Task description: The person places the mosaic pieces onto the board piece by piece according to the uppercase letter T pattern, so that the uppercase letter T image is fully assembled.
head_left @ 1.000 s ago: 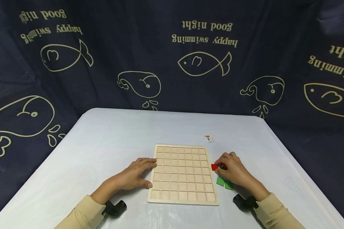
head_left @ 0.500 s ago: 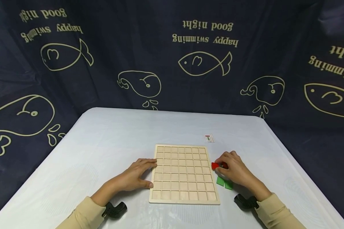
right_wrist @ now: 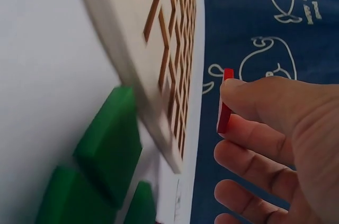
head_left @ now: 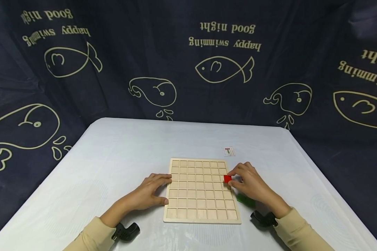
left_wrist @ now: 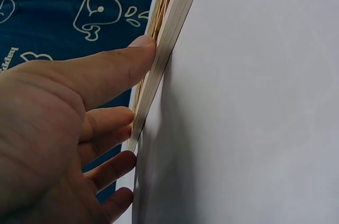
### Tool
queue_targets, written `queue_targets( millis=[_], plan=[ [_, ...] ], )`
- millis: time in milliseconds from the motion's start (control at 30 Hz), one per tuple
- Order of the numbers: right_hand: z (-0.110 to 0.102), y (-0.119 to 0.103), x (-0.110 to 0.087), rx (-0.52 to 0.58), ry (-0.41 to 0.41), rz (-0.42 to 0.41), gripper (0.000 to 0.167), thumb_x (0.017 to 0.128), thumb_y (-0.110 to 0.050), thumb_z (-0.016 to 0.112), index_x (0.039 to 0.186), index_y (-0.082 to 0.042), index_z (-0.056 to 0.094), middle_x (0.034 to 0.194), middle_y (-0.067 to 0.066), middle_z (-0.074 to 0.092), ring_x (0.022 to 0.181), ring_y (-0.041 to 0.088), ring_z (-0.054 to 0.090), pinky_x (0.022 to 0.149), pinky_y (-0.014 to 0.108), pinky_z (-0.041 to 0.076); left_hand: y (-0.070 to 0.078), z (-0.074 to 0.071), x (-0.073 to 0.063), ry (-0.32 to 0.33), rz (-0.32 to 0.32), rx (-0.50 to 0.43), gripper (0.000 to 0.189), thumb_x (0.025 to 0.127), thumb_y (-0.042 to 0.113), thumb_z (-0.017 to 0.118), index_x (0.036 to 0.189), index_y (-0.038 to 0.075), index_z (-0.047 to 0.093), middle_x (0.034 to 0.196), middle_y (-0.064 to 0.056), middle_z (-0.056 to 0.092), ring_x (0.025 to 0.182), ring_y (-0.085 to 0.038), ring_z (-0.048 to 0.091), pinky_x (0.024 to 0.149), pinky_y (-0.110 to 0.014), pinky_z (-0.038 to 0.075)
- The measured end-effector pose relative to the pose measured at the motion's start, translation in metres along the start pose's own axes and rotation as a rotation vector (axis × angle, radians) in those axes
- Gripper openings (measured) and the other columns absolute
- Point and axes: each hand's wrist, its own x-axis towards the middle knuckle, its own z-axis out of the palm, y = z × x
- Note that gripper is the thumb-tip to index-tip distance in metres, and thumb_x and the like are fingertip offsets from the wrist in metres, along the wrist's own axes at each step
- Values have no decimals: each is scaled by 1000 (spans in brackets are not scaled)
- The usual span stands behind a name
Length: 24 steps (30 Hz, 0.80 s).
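A wooden grid board (head_left: pixel 201 190) lies flat on the table, its square cells all bare. At its left edge, the thumb and fingertips of my left hand (head_left: pixel 149 191) touch the rim; in the left wrist view the fingers (left_wrist: pixel 108 173) are extended. My right hand (head_left: pixel 249 181) pinches a red square tile (head_left: pixel 227 179) between thumb and forefinger, above the board's right edge. The right wrist view shows this red tile (right_wrist: pixel 225 102) held on edge, clear of the board. Beside the board lie green tiles (right_wrist: pixel 108 144), partly hidden under my right hand in the head view.
A small card (head_left: pixel 228 151) printed with a grid and a red and green pattern lies behind the board. The white table (head_left: pixel 138 143) ends at a dark curtain (head_left: pixel 182 52) with fish drawings. A sliver of red shows below the green tiles in the right wrist view.
My right hand has lifted the red tile from beside the board and moved left with it, over the board's right edge. My left hand has stayed at the left edge.
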Motion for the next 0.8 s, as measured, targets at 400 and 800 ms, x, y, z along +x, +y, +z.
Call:
queue_targets(
  millis=[400, 800],
  plan=[
    [3, -17, 18, 13, -32, -18, 20, 79, -20, 75, 97, -13, 71, 95, -3, 62, 90, 12, 43, 81, 35, 36, -2, 0, 0, 6, 6, 10, 65, 79, 34, 74, 133, 7, 50, 146, -6, 43, 131, -30, 38, 102, -56, 30],
    [13, -31, 37, 52, -65, -21, 20, 80, -22, 73, 99, -13, 71, 96, -2, 62, 91, 16, 45, 94, 49, 36, -1, 1, 0, 10, 11, -9, 64, 79, 32, 74, 132, 6, 50, 147, -9, 42, 130, -32, 39, 102, -58, 30]
  ],
)
